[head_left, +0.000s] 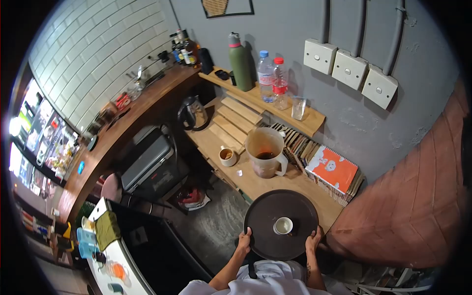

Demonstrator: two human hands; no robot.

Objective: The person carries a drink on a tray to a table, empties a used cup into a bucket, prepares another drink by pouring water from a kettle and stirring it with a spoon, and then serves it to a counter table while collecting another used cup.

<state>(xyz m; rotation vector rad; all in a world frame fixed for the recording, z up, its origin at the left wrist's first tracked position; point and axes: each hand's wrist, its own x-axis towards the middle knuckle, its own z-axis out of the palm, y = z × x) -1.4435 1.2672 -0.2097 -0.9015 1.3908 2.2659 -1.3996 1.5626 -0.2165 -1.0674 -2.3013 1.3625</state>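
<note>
Head view: the desk (pixel 305 184) lies beyond the fingers, running away ahead and to their left. The tray (pixel 282 204) spans the space between the left hand (pixel 244 241) and the right hand (pixel 313 241); round, it has no long axis, and neither hand is nearer, as both touch its rim a little toward the body from its middle. Its far edge overlaps the desk in view; whether they touch I cannot tell. The jug (pixel 268 167) stands on the desk ahead of the fingers, the mug (pixel 227 157) farther left. The cup (pixel 283 226) sits upright on the tray, about midway between the hands. The fingers are curled closed on opposite sides of the rim, mostly hidden beneath it.
</note>
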